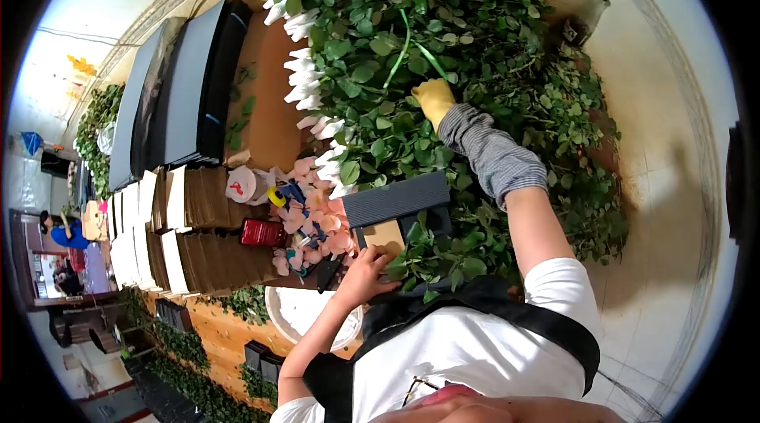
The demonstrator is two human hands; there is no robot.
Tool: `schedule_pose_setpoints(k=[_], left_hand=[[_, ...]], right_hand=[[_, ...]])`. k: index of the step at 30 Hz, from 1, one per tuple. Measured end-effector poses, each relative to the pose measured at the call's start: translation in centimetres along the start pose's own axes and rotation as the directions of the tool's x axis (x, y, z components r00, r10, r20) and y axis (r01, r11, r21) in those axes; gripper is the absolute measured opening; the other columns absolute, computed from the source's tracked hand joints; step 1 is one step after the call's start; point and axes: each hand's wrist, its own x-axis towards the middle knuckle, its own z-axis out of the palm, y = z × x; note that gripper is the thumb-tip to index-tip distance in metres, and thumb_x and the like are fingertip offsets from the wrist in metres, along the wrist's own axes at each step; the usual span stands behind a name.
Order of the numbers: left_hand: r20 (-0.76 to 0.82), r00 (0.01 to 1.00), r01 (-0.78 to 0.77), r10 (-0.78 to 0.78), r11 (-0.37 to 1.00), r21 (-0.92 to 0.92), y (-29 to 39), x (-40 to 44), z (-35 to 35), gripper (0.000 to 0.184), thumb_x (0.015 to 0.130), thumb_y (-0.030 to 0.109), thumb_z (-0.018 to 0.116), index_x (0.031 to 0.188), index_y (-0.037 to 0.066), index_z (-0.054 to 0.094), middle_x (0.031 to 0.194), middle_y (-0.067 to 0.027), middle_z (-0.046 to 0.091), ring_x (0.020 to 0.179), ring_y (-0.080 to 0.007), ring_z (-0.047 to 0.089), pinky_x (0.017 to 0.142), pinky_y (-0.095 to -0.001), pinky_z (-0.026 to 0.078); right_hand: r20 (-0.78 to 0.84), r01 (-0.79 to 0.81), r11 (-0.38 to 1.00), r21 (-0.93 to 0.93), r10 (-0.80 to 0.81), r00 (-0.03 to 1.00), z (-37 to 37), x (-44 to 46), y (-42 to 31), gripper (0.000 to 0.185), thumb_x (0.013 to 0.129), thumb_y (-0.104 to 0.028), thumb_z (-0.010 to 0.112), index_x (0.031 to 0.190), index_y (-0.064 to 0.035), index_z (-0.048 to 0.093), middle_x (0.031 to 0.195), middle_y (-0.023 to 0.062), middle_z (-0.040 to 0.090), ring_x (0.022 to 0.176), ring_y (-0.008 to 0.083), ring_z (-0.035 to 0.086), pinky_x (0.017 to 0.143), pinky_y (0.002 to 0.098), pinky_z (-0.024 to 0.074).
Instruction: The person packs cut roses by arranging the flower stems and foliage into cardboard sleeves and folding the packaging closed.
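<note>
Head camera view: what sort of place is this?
Probably a flower-packing workroom: there's a great heap of leafy stems with white, wrapped-looking ends, scattered pink petals beside it, and stacks of brown cardboard.

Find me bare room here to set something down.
The flat brown surface between the stacked grey boards and the row of white wrappings is mostly bare, with loose green leaves along the boards. It's crowded with pale pink petals beside your bare left hand, and green leafy stems around your yellow-gloved right hand.
</note>
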Motion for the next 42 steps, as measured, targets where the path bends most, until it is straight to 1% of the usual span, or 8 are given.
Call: schedule_pose_setpoints(k=[13, 16, 20, 23, 27, 35, 38, 42], left_hand=[[-0.166, 0.986, -0.02, -0.008, 0.986, -0.165, 0.2, -1.6, 1.5, 0.058, 0.083, 0.016, 0.077, 0.136, 0.002, 0.056, 0.114, -0.017, 0.054, 0.102, -0.0344, 0.057, 0.091, -0.0393, 0.048], [-0.158, 0.987, -0.049, 0.025, 0.987, -0.154, -0.3, -1.9, 1.7, 0.053, 0.082, 0.011, 0.072, 0.132, 0.001, 0.058, 0.118, -0.0185, 0.053, 0.109, -0.0368, 0.055, 0.096, -0.0413, 0.047], [-0.208, 0.978, -0.058, 0.015, 0.977, -0.203, -1.4, -2.1, 3.0, 0.048, 0.083, 0.009, 0.071, 0.129, 0.003, 0.06, 0.118, -0.0166, 0.055, 0.11, -0.0364, 0.054, 0.096, -0.0407, 0.046], [-0.198, 0.98, -0.042, -0.016, 0.958, -0.285, -0.8, -2.3, 2.7, 0.045, 0.083, 0.004, 0.069, 0.127, 0.003, 0.061, 0.119, -0.0152, 0.056, 0.109, -0.0357, 0.054, 0.096, -0.0405, 0.045], [-0.246, 0.969, -0.064, -0.018, 0.945, -0.321, -1.0, -2.2, 3.5, 0.042, 0.082, 0.003, 0.069, 0.123, 0.003, 0.061, 0.119, -0.0146, 0.062, 0.108, -0.0365, 0.054, 0.095, -0.0411, 0.045], [-0.184, 0.971, -0.112, 0.154, 0.969, 0.222, 0.4, -1.8, 1.2, 0.023, 0.078, 0.013, 0.074, 0.098, 0.003, 0.07, 0.108, -0.0167, 0.062, 0.102, -0.0368, 0.058, 0.089, -0.0438, 0.049], [-0.228, 0.945, -0.133, 0.236, 0.911, 0.391, 2.1, -0.3, -0.4, 0.027, 0.074, 0.014, 0.078, 0.097, 0.003, 0.069, 0.131, -0.0176, 0.052, 0.118, -0.04, 0.051, 0.1, -0.0488, 0.044], [-0.135, 0.991, 0.007, 0.012, 0.99, 0.139, 0.1, -0.5, 1.8, 0.044, 0.073, 0.005, 0.077, 0.115, -0.002, 0.065, 0.138, -0.0195, 0.049, 0.125, -0.0412, 0.048, 0.102, -0.0456, 0.045]], right_hand=[[-0.788, 0.156, 0.986, -0.062, -0.144, 0.599, -15.7, -12.3, 6.3, 0.033, 0.086, -0.001, 0.057, 0.116, -0.0084, 0.07, 0.091, 0.0102, 0.071, 0.09, 0.0292, 0.067, 0.087, 0.0409, 0.0523], [-0.036, -0.111, 0.994, -0.01, 0.111, 0.993, -13.7, -13.4, 8.2, 0.043, 0.084, 0.009, 0.052, 0.12, -0.0057, 0.068, 0.109, 0.0194, 0.07, 0.099, 0.0366, 0.067, 0.089, 0.0416, 0.0538], [-0.557, 0.209, 0.918, 0.338, 0.016, 0.83, -15.4, -20.1, 8.8, 0.036, 0.093, -0.001, 0.054, 0.124, -0.0092, 0.07, 0.127, 0.0115, 0.068, 0.107, 0.0265, 0.068, 0.094, 0.0358, 0.0542], [-0.216, 0.227, 0.01, 0.974, 0.347, 0.913, -20.0, -25.7, 4.5, 0.019, 0.09, 0.001, 0.061, 0.103, -0.0079, 0.071, 0.112, 0.0158, 0.071, 0.098, 0.0241, 0.069, 0.093, 0.035, 0.0568], [-0.044, -0.058, 0.829, 0.557, 0.1, 0.994, -18.9, -32.8, -0.6, 0.011, 0.092, -0.009, 0.063, 0.099, -0.0061, 0.071, 0.095, 0.0157, 0.072, 0.084, 0.0278, 0.071, 0.08, 0.0366, 0.0581], [0.196, -0.22, 0.972, 0.078, 0.201, 0.96, -7.7, -37.5, -6.1, 0.013, 0.079, -0.005, 0.06, 0.08, -0.009, 0.072, 0.084, 0.0075, 0.07, 0.084, 0.0265, 0.069, 0.071, 0.0392, 0.0553], [-0.186, -0.169, 0.88, 0.445, 0.275, 0.943, 2.0, -37.3, -6.2, 0.014, 0.075, -0.003, 0.061, 0.082, -0.0081, 0.072, 0.089, 0.0112, 0.071, 0.093, 0.0295, 0.067, 0.079, 0.0391, 0.0554], [0.206, -0.098, 0.767, 0.634, -0.045, 0.978, -0.4, -37.1, -2.4, 0.045, 0.086, -0.01, 0.064, 0.131, -0.0059, 0.06, 0.126, 0.0174, 0.064, 0.118, 0.032, 0.06, 0.101, 0.0394, 0.0494]])
